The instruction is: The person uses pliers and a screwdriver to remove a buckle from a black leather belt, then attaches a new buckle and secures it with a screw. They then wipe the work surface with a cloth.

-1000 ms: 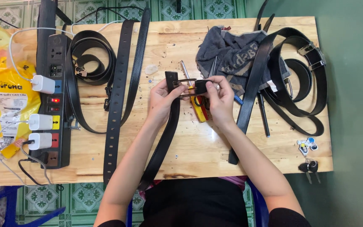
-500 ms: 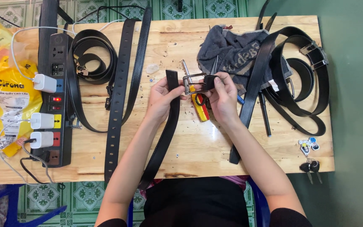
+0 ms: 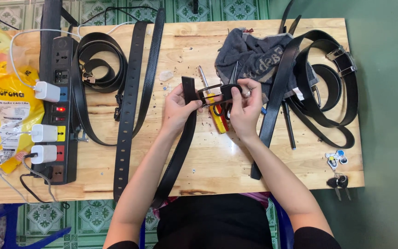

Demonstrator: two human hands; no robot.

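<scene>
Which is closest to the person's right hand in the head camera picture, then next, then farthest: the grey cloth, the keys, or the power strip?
From the right hand:
1. Grey cloth, just behind the hand, toward the table's far edge.
2. Keys, at the table's near right corner.
3. Power strip, far across on the left side.

A small belt workshop: wooden table [image 3: 116, 184] strewn with black belts [image 3: 130, 92].

You have bare surface [image 3: 217, 157] below your hands; the yellow screwdriver [image 3: 218, 117] lies between them, the grey cloth [image 3: 254, 57] crowds above, and looped belts [image 3: 328, 83] block the right.
</scene>
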